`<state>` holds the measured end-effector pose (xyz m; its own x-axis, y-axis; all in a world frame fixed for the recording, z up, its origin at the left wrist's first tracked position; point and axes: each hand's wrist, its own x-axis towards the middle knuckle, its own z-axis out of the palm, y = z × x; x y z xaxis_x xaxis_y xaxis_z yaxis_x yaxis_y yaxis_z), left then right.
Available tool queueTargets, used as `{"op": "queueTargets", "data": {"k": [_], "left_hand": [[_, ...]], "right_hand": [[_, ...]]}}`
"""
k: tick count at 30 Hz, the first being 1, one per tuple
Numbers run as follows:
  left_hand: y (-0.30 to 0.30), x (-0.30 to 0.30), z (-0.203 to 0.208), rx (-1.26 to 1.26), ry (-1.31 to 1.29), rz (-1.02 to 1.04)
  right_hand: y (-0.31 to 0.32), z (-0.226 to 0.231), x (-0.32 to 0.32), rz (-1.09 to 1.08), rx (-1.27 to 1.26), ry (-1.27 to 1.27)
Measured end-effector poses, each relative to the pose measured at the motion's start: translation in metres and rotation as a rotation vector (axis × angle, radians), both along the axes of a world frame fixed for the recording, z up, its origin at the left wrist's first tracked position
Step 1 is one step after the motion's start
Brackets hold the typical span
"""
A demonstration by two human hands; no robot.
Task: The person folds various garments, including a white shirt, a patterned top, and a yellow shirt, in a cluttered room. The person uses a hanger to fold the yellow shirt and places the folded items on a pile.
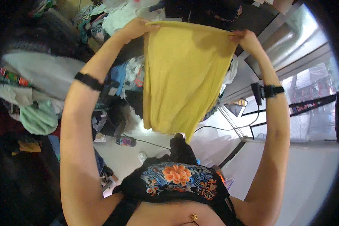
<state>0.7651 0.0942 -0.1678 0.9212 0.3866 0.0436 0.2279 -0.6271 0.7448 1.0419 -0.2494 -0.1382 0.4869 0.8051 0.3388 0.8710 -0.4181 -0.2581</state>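
Observation:
A yellow cloth (184,75) hangs stretched out in front of me, with a straight upper edge and soft folds running down to an uneven hem. Whether it is a garment or a plain piece of fabric I cannot tell. My left hand (138,29) pinches its upper left corner, the thumb lying over the edge. At the upper right corner, my right hand (245,39) grips the cloth between thumb and curled fingers. Both arms are raised and reach forward, holding the top edge taut.
Heaped clothes lie to the left, among them a pale green cloth (39,116) and a white garment (120,19). A shoe (125,141) stands on the pale floor. A black cable (222,129) runs toward the band on my right wrist. Glass panels (309,86) line the right.

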Motion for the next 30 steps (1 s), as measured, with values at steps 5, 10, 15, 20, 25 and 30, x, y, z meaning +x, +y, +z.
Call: {"op": "queueTargets", "data": {"k": [5, 10, 15, 20, 25, 30], "left_hand": [[0.05, 0.159, -0.092, 0.03, 0.077, 0.129], [0.103, 0.212, -0.167, 0.1, -0.019, 0.261], [0.084, 0.233, -0.131, 0.154, -0.278, 0.184], [0.105, 0.227, -0.108, 0.221, -0.162, 0.213], [0.095, 0.173, -0.112, 0.231, 0.059, 0.225], [-0.008, 0.043, -0.105, 0.278, -0.136, 0.017]], "right_hand": [[0.067, -0.133, 0.197, 0.131, -0.163, -0.078], [0.102, -0.185, 0.263, 0.151, -0.048, 0.008], [0.096, -0.18, 0.29, 0.105, -0.038, 0.046], [0.11, -0.177, 0.312, 0.21, -0.08, -0.296], [0.086, -0.158, 0.215, 0.158, 0.079, -0.163], [-0.012, -0.124, 0.05, 0.032, 0.001, -0.04]]}}
